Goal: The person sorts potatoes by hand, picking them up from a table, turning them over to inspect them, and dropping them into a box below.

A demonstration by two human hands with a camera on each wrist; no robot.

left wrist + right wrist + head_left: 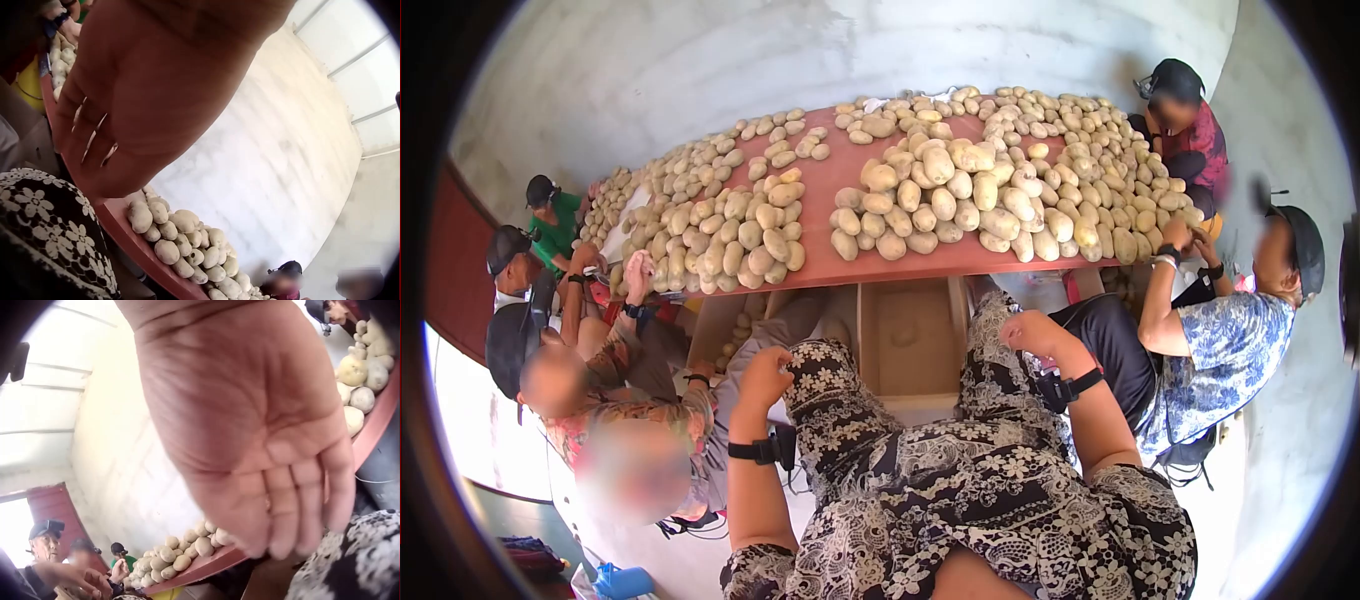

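Observation:
My left hand [767,380] is at my left knee, with fingers loosely bent and nothing in them; the left wrist view shows its palm [150,94] large and empty. Over by my right knee is my right hand [1036,333], also holding nothing. In the right wrist view its palm [244,419] is bare and the fingers lie relaxed side by side. Both hands are on the near side of the red table [820,268], apart from the potatoes [940,200] heaped on it. Patterned cloth [940,470] covers my lap and legs.
A wooden box [910,340] stands beneath the table's edge between my knees. More potatoes [735,235] spread over the table's left part. People sit at both sides, one in a blue patterned shirt [1235,345] at the right. A pale wall [700,70] rises behind.

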